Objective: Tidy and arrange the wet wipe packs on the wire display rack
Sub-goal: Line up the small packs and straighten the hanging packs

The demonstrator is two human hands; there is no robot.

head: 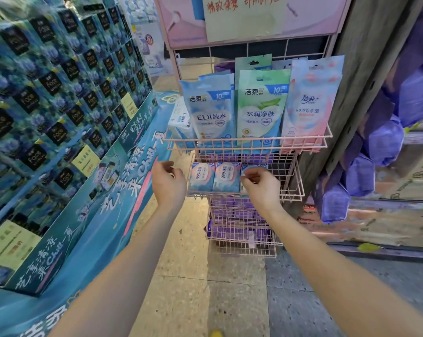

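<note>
Step in hand, my read: lining up the small packs in the middle basket [284, 173] of the wire rack [244, 242]. Left to right: left hand [168, 183] hovers just off the basket's left edge, fingers loosely curled, nothing visible in it, touching no pack. Then two small packs [202, 177] stand upright side by side, faces out. The third small pack [253, 168] is just right of them, mostly hidden by the right hand [261, 188], which pinches its top edge. Right of that, only wire shows. In the basket above, a white pack [180, 122] sits sideways at the left end, then a blue pack [210, 113], green pack [261, 110] and pink pack [307, 105] stand in a row. Next move calls for seating the third pack flush against its neighbour, same facing, then letting go. The free left hand could steady the row.
</note>
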